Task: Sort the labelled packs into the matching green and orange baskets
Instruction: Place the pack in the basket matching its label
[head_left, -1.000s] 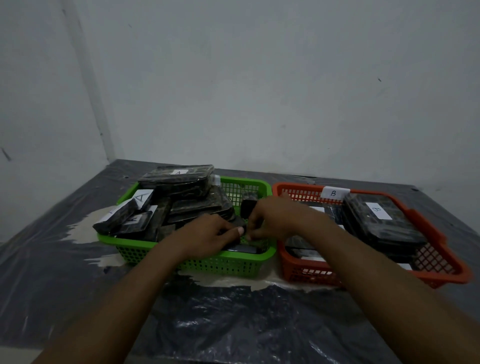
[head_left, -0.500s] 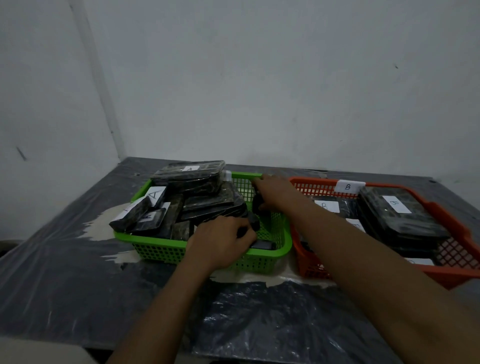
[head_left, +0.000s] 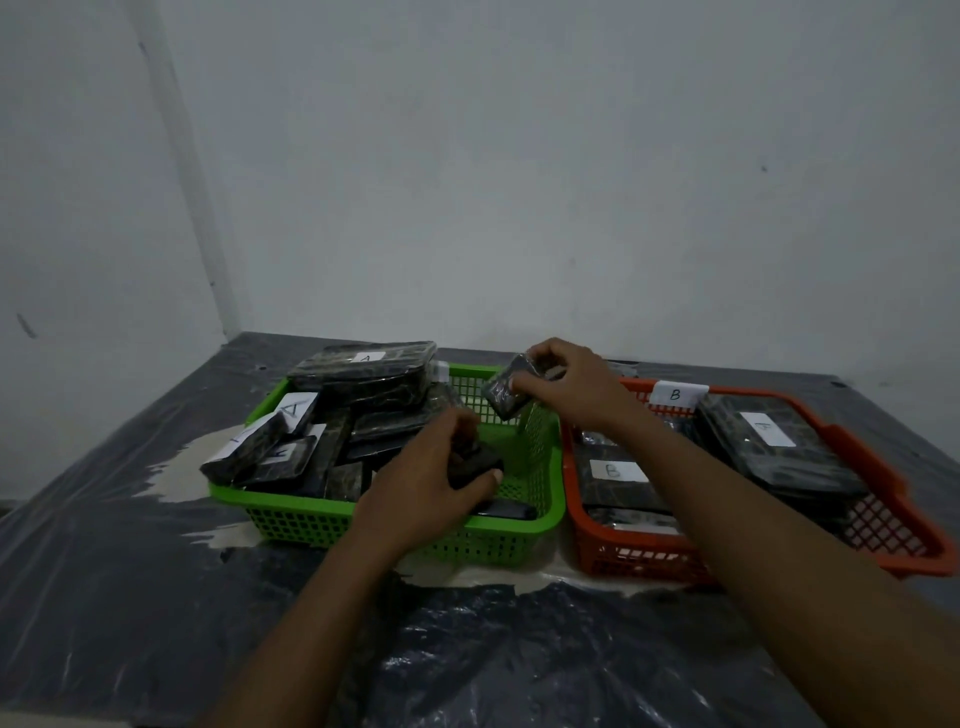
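Packs (head_left: 363, 370) mostly sorted: A-labelled in green basket (head_left: 311, 525), 11 o'clock; B-labelled in orange basket (head_left: 639, 558), 1 o'clock. My right hand (head_left: 566, 387) pinches small pack (head_left: 504, 396) above green basket; my left hand (head_left: 428, 480) grips dark pack (head_left: 475, 461) inside it. Their labels hidden; two left, I judge.

- The green basket (head_left: 540, 525) is bright green, with walls that are a grid of small square holes.
- The orange basket (head_left: 587, 535), right of the fingers, is orange-red with the same open lattice.
- The lifted pack (head_left: 506, 395) in the right fingers (head_left: 527, 384) is grey-black and mottled under glossy film.
- The lower pack (head_left: 475, 460) in the left fingers (head_left: 485, 479) is near-black.
- The stacked packs (head_left: 363, 376) left of the fingers are black with pale marbled veining, and their white labels (head_left: 293, 408) carry a dark handwritten A.
- The tag (head_left: 678, 394) beyond the right fingers is white with a dark B.
- The surface (head_left: 156, 597) is glossy black with grey sheen and has a cream patch (head_left: 171, 478).
- The wall (head_left: 519, 182) is pale grey.
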